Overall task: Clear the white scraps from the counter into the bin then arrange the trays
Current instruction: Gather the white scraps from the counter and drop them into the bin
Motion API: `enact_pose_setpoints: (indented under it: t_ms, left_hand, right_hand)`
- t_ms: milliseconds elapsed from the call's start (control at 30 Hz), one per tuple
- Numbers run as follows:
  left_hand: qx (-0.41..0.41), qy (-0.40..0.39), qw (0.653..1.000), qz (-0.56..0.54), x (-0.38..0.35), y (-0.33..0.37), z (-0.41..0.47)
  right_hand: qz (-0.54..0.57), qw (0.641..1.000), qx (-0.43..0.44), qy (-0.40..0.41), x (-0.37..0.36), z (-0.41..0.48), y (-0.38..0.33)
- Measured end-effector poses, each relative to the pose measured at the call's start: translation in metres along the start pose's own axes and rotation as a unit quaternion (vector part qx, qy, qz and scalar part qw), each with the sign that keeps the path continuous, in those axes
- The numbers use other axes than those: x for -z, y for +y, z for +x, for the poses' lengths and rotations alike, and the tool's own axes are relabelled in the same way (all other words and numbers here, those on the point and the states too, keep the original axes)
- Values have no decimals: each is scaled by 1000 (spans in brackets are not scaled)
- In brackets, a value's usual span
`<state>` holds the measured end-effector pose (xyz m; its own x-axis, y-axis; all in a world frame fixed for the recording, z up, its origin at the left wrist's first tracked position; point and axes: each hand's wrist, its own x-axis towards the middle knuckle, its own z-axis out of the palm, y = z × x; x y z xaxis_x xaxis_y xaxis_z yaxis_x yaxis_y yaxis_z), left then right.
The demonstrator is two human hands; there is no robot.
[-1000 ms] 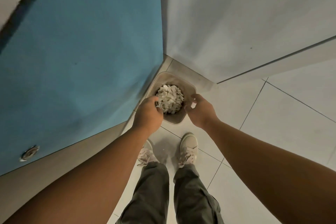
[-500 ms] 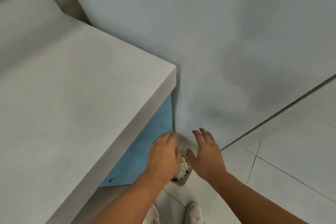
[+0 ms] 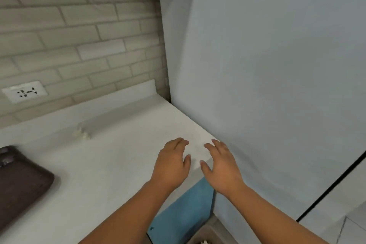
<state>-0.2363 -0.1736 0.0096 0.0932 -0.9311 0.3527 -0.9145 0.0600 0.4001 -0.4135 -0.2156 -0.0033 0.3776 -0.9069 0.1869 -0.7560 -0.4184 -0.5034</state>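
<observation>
The white counter (image 3: 111, 156) fills the left and middle of the view. A few white scraps (image 3: 82, 134) lie on it near the back wall. A dark brown tray (image 3: 21, 182) sits at the left edge, partly cut off. My left hand (image 3: 172, 162) and my right hand (image 3: 221, 166) hover over the counter's right front corner, both empty with fingers apart. The bin (image 3: 206, 238) shows only as a rim at the bottom, with white scraps inside.
A tall pale panel (image 3: 277, 85) rises right of the counter. Brick tiles and a white wall socket (image 3: 24, 91) are behind it. A blue cabinet front (image 3: 184, 212) is under the counter corner.
The view has swung up from the bin on the floor to the counter top. Both hands have left the bin and risen to counter height, empty.
</observation>
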Motion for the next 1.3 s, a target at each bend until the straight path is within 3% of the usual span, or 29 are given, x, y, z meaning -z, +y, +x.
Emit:
enact_pose_setpoints:
  t_ms: [433,667,1067,1300]
  left_hand:
    - [155,80,982,70,105,-146,-19]
    - [207,81,971,90,129,-249,-21]
    - [253,16,961,107,152,-408,0]
    - [266,-43,957,109,165,-457,22]
  right_hand:
    - [21,985,155,-68,-60,94,-140]
    - [24,974,184,-130,-126,148,-209]
    - [-1,960,156,-232,-254,230,-296]
    - [-63,958,175,-220,-301,268,-333]
